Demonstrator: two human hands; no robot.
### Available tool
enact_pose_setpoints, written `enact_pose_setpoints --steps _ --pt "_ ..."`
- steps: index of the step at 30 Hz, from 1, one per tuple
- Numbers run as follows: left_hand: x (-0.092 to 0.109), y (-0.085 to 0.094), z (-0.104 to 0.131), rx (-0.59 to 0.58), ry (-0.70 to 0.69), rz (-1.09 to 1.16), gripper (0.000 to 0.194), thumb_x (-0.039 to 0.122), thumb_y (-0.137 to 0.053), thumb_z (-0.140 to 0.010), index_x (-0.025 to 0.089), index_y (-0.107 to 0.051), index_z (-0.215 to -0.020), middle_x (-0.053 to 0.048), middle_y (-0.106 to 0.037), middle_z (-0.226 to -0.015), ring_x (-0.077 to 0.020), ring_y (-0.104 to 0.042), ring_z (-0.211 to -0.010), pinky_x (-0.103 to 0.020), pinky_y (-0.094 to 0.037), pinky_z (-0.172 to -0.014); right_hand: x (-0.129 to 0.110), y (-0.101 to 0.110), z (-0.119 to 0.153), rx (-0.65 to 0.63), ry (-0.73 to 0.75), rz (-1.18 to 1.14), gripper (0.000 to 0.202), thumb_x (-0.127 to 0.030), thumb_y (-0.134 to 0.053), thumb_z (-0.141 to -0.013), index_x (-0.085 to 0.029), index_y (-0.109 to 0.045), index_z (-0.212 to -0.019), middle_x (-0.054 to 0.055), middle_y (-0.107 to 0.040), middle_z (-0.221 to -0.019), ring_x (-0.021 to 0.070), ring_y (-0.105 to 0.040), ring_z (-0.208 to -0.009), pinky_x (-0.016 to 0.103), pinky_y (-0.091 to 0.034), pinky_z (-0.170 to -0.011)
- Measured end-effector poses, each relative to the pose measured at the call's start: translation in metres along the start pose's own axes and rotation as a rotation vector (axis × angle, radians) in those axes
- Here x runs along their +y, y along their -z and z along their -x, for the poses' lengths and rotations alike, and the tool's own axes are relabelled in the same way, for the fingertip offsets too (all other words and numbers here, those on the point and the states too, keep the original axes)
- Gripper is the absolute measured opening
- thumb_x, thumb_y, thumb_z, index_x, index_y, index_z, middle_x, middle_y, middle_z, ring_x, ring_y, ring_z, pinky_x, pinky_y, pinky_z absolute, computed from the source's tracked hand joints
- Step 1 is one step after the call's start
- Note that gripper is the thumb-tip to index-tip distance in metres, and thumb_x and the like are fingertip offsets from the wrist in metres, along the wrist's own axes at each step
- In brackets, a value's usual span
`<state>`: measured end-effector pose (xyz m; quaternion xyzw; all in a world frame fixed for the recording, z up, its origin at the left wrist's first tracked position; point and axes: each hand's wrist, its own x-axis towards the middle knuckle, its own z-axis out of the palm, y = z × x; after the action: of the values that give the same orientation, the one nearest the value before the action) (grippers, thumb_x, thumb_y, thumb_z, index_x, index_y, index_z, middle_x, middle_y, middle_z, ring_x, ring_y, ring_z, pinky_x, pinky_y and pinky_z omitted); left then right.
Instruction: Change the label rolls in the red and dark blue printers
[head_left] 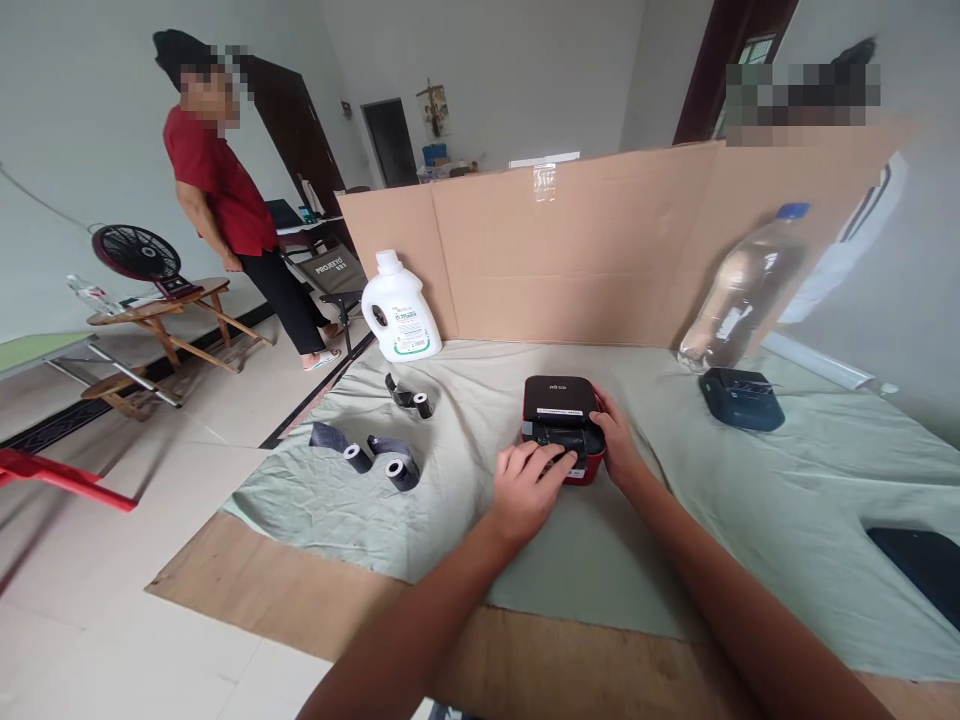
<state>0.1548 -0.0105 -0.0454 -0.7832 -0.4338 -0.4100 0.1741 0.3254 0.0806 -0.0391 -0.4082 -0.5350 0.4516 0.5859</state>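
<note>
A small black and red printer [559, 392] sits on the pale green cloth in front of me, its lid raised and its front compartment exposed. My left hand [529, 485] lies over the front of the printer, fingers stretched and fingertips touching the dark material [566, 438] in the compartment. I cannot make out whether that is a roll or film. My right hand [616, 435] holds the printer's right side, its thumb on the upper edge. To the left lie three small black rolls [358, 458] with white cores, loose tails trailing from them.
A white detergent jug [405, 315] and a large clear bottle [742, 290] stand before a cardboard panel [570, 260]. At right are a dark device [742, 398] and a black flat object [919, 565]. One person [225, 190] stands left near a fan [139, 255]; another is behind the cardboard.
</note>
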Motion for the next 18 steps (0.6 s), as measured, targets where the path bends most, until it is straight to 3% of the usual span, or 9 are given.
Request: enact_pose_setpoints --steps 3,7,13,18 --pt "-0.004 0.001 -0.003 0.005 0.109 0.061 0.033 0.027 -0.055 -0.096 0.03 -0.063 -0.129 -0.005 -0.068 -0.125 -0.0236 -0.058 -0.109 -0.039 -0.041 -0.093 -0.002 -0.002 0.004 0.004 -0.01 0.03 0.059 -0.035 -0.049 -0.08 -0.026 -0.051 -0.138 0.004 -0.058 -0.143 0.0227 -0.053 -0.133 0.039 -0.045 -0.11" --pt "-0.019 0.003 -0.007 -0.076 0.33 0.2 0.052 0.034 -0.051 -0.097 0.021 -0.043 -0.147 -0.011 -0.06 -0.137 -0.0282 -0.053 -0.118 -0.045 -0.042 -0.101 0.0 -0.002 0.005 0.001 -0.05 0.053 0.063 -0.038 -0.047 -0.08 -0.027 -0.046 -0.143 0.003 -0.055 -0.147 0.0232 -0.052 -0.134 0.039 -0.047 -0.109" --pt "-0.041 0.0 -0.009 -0.154 0.34 0.331 0.056 0.033 -0.049 -0.097 0.02 -0.035 -0.15 -0.011 -0.061 -0.137 -0.0267 -0.057 -0.114 -0.044 -0.043 -0.097 0.008 -0.003 0.002 0.037 -0.112 0.014 0.068 -0.043 -0.046 -0.08 -0.029 -0.043 -0.146 0.002 -0.055 -0.146 0.0253 -0.055 -0.131 0.041 -0.052 -0.102" --pt "-0.043 0.0 -0.011 -0.146 0.35 0.34 0.048 0.029 -0.05 -0.095 0.021 -0.043 -0.142 -0.01 -0.065 -0.131 -0.0245 -0.06 -0.109 -0.041 -0.044 -0.094 0.004 -0.004 0.003 0.046 -0.183 -0.129 0.067 -0.036 -0.053 -0.073 -0.027 -0.049 -0.14 0.005 -0.057 -0.144 0.0281 -0.057 -0.127 0.043 -0.051 -0.102"
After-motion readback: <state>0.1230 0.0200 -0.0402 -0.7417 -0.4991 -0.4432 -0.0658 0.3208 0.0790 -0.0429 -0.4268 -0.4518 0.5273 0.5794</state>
